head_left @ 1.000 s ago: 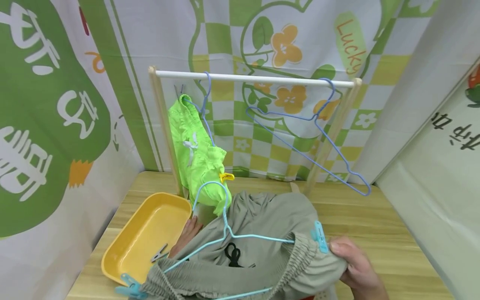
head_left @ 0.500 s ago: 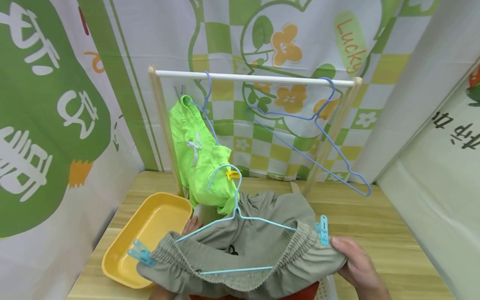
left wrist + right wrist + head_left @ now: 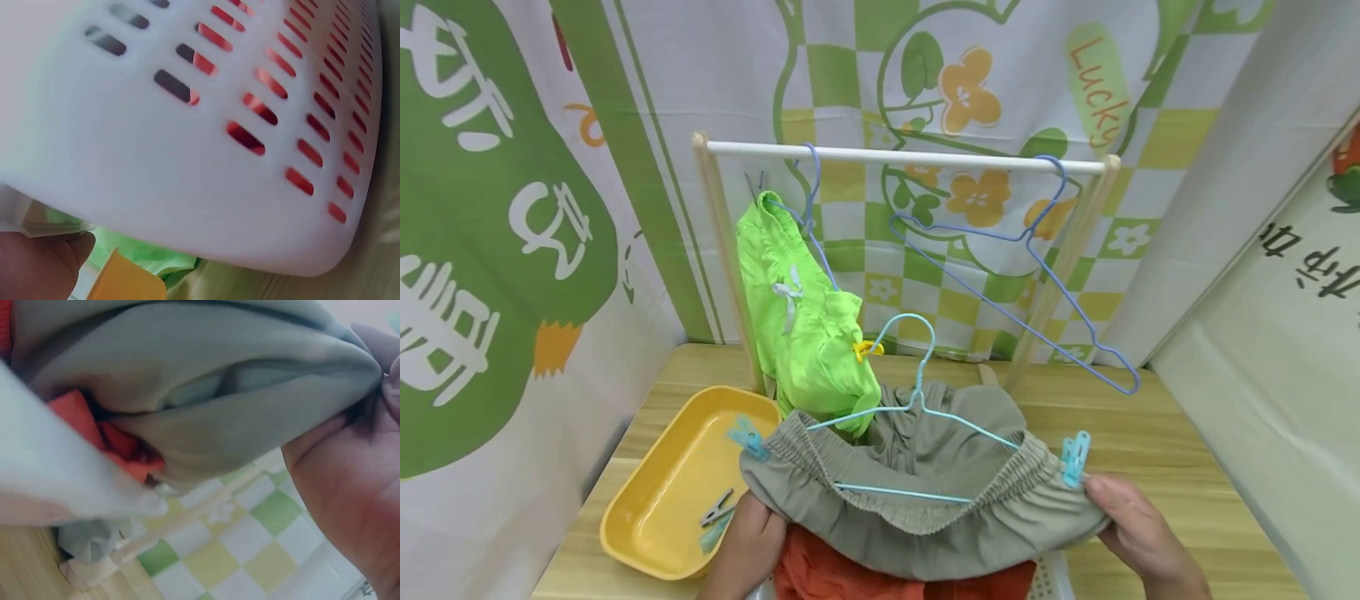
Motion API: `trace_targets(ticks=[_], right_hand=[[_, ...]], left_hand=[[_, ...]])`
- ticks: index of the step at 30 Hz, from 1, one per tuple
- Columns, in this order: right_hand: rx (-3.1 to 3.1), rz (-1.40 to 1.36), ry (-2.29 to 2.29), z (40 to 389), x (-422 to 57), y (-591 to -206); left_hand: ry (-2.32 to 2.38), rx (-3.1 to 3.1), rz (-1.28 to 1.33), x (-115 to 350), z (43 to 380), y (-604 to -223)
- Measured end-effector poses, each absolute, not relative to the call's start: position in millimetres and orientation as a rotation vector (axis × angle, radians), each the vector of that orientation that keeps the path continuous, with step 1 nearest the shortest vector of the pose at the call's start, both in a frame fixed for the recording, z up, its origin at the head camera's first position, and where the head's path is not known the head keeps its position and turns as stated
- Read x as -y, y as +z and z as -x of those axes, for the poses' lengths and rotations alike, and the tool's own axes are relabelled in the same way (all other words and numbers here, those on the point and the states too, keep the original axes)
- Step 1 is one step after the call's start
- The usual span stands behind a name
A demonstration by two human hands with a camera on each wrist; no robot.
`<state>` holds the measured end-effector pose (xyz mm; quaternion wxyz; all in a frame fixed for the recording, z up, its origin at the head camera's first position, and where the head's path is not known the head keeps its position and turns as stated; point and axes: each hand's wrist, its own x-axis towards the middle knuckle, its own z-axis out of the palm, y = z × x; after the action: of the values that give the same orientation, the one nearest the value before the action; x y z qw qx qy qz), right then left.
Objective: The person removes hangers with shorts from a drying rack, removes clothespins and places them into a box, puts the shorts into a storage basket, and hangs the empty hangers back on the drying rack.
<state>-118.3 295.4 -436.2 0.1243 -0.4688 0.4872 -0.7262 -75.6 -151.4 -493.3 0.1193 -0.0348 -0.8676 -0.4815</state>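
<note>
Grey elastic-waist pants (image 3: pixel 895 542) are spread by their waistband, with a light blue wire hanger (image 3: pixel 962 427) threaded inside and its hook pointing up. A light blue clothespin (image 3: pixel 1075 458) clips the right end of the waistband, and another clothespin (image 3: pixel 748 440) sits at the left end. My right hand (image 3: pixel 1138 525) pinches the fabric just below the right clothespin. My left hand (image 3: pixel 751 537) holds the left side from below, its fingers partly hidden by the cloth. In the left wrist view the left hand (image 3: pixel 40 265) appears beside the basket.
A white perforated basket (image 3: pixel 156 162) with red clothing (image 3: pixel 842 575) stands beneath the pants. Left lies a yellow tub (image 3: pixel 655 467) holding loose clothespins (image 3: pixel 717 508). Behind, a rack (image 3: pixel 910 156) bears neon green shorts (image 3: pixel 805 333) and a bare blue hanger (image 3: pixel 977 292).
The pants and hanger have shifted right and the waistband's left end has risen. My left hand has come from behind the cloth to its left side. Red clothing now shows below.
</note>
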Motion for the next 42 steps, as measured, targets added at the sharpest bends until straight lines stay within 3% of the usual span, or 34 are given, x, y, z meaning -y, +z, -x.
trace_targets(ticks=[3, 14, 22, 31, 36, 42], right_hand=[[-1.448, 1.318, -2.11, 115.4, -302.6, -438.1], [-1.562, 1.243, -2.105, 111.0, -314.4, -443.1], [-1.724, 1.141, -2.04, 107.4, -317.9, -443.6], [-1.766, 1.202, -2.014, 109.5, -318.2, -447.8], [-1.741, 1.261, -1.99, 110.8, -321.8, -452.1], [-1.719, 1.129, -1.99, 105.6, -323.7, -451.3]], left_hand=[[-1.424, 2.425, 0.234, 155.1, 76.4, -498.0], [-1.873, 2.008, 0.287, 163.2, 78.0, -478.3], [-1.818, 1.99, 0.197, 173.0, 74.4, -474.4], [-1.891, 1.98, 0.456, 175.3, 79.5, -470.0], [-1.873, 1.997, 0.418, 172.5, 80.4, -465.8], [-1.917, 1.969, 0.423, 171.8, 79.8, -461.0]])
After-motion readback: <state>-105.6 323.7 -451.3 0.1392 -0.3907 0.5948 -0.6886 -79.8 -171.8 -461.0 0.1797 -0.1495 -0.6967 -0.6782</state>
